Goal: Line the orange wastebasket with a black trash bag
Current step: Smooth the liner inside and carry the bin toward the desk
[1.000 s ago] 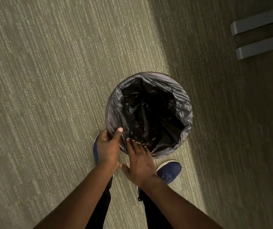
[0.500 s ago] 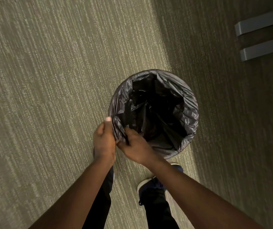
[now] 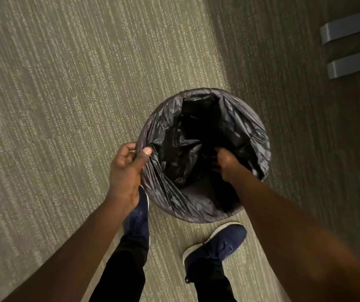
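Shoes, dark blue, stand on the striped carpet just under my forearms, the left one partly hidden beneath my left hand. That hand pinches the black trash bag at the near-left rim, thumb on top of the plastic and fingers curled outside. My right hand reaches down inside the bag, fingers bunched in the dark folds; whether they grip plastic I cannot tell. The bag covers the wastebasket's whole rim. Beyond, at far right, lie two grey bars.
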Available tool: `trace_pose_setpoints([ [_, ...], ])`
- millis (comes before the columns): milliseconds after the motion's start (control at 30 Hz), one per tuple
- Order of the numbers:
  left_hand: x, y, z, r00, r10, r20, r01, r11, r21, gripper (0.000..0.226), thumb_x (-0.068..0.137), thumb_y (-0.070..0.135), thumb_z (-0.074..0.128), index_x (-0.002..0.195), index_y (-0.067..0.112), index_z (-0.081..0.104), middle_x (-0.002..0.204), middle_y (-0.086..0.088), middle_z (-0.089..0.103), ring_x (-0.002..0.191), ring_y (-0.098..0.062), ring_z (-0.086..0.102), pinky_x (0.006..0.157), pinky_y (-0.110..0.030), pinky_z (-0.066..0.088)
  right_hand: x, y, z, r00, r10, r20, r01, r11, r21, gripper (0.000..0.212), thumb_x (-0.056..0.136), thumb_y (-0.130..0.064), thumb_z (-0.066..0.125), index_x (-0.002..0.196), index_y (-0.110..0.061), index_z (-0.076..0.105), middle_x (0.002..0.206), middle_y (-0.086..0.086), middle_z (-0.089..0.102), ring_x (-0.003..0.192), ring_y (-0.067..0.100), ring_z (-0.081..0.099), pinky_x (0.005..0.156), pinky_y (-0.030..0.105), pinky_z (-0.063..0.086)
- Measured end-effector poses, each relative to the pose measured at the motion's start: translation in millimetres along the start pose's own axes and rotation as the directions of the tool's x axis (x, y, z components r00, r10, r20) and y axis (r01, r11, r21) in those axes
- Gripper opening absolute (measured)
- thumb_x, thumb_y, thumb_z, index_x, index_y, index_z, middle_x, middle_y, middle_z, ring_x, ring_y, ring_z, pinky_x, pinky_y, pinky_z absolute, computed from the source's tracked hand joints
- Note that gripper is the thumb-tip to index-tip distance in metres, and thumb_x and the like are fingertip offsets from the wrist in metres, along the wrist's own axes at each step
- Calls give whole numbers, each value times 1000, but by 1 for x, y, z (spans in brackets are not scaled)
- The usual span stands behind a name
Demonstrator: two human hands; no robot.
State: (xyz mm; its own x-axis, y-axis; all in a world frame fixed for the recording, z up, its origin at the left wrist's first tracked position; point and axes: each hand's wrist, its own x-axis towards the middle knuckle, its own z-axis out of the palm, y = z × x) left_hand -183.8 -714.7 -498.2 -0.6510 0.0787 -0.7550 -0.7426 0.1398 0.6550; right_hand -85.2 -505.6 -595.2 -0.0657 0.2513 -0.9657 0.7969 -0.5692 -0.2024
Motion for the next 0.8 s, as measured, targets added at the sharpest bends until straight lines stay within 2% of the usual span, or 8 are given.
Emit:
trace_pose_setpoints([
  [133,1,-1,1,1000,-3,-7,3,1000,-10,11,91,11,69,95,20,63,101,-8,71,104,-30,63,109,-61,43,20,-8,24,995,-87,-46,61,910,-410,48,103,-37,46,132,-3,62,134,20,63,119,36,61,103,38,47],
  [200,1,-1,0,1000,-4,-8,4,1000,-28,11,91,11,68,94,20,63,98,-7,70,102,-30,62,108,-62,43,23,-10,42,976,-214,30,182,739,-648,47,98,-44,50,119,-8,70,122,19,70,116,36,65,96,37,53],
  [300,2,-6,-2,1000,-8,20,9,999,-34,10,91,12,68,97,18,63,98,-10,69,100,-29,62,104,-58,47,34,-7,59,980,-143,138,195,817,-543,24,96,-40,59,102,-18,69,89,6,72,87,29,70,67,25,56],
  [433,8,-11,-7,997,0,77,6,997,-76,12,88,17,71,97,20,64,95,-5,76,90,-20,72,77,-36,60,55,-3,55,992,-109,64,123,713,-690,61,102,-39,52,150,-3,42,153,20,46,139,37,45,114,35,37],
  [567,11,-13,-11,995,4,99,3,998,-68,21,83,23,73,101,18,64,97,-3,76,93,-19,72,80,-34,59,44,-6,53,986,-148,71,152,656,-739,71,98,-47,55,152,-5,39,153,20,46,140,37,45,115,36,38],
  [667,9,-14,-10,996,11,84,-6,999,-51,10,91,17,69,100,18,65,92,0,77,89,-17,72,79,-33,60,11,-16,43,957,-276,87,199,409,-891,70,97,-50,55,149,-5,41,146,21,53,134,38,50,107,39,43],
  [733,8,-14,-10,998,30,61,-29,999,-15,8,92,19,69,99,18,66,90,3,77,87,-14,72,79,-34,58,-27,-28,35,878,-456,147,290,263,-920,60,94,-53,55,140,-14,53,133,15,64,124,35,60,98,41,50],
  [800,6,-15,-10,998,57,38,-59,997,43,12,91,31,71,98,22,67,88,4,77,85,-10,72,80,-34,56,-71,-38,23,634,-746,205,484,175,-857,46,94,-51,53,128,-21,63,117,4,72,108,27,68,87,38,56],
])
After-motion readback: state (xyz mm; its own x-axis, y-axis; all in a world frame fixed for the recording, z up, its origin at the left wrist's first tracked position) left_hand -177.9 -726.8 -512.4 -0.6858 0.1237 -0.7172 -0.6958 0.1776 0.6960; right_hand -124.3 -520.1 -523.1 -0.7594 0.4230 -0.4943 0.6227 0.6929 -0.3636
